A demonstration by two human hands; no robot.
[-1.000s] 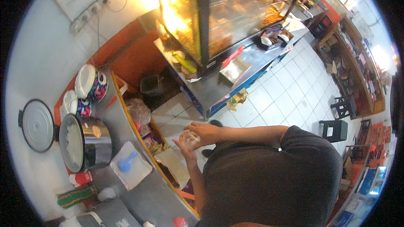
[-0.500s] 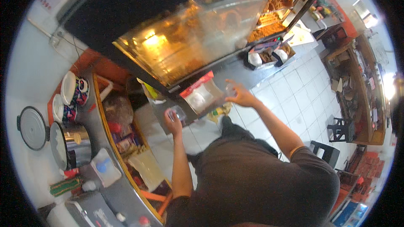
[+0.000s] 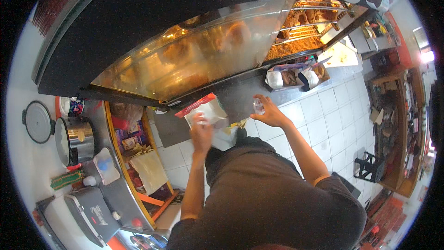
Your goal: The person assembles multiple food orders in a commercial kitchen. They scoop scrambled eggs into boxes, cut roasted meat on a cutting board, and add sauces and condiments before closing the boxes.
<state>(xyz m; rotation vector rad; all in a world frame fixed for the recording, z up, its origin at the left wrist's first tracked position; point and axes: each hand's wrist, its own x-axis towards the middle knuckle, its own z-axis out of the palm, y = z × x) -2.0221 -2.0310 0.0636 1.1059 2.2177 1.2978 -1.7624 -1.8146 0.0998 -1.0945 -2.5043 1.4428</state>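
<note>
My right hand [image 3: 274, 115] is closed round a small clear plastic tub [image 3: 258, 106], held above the metal counter. My left hand [image 3: 201, 138] is over an open cardboard box [image 3: 216, 109] with a red flap and pale inside. Motion smears its fingers, and a whitish blur shows at the fingertips; whether they grip anything I cannot make out. The hand hides part of the box. Beyond my right hand stand more open boxes [image 3: 296, 76], holding browned food and round white bundles.
Ahead is a glass-fronted, lit food warmer [image 3: 185, 60] with a black top. To the left stand a large metal pot [image 3: 79, 140], a round grey lid [image 3: 38, 121] and a shelf of packets [image 3: 132, 136]. A black crate [image 3: 369, 166] sits on the tiled floor at right.
My left hand has moved from beside the box to over it; the clear tub it held no longer shows plainly. My right hand still holds its tub. The whole view has shifted.
</note>
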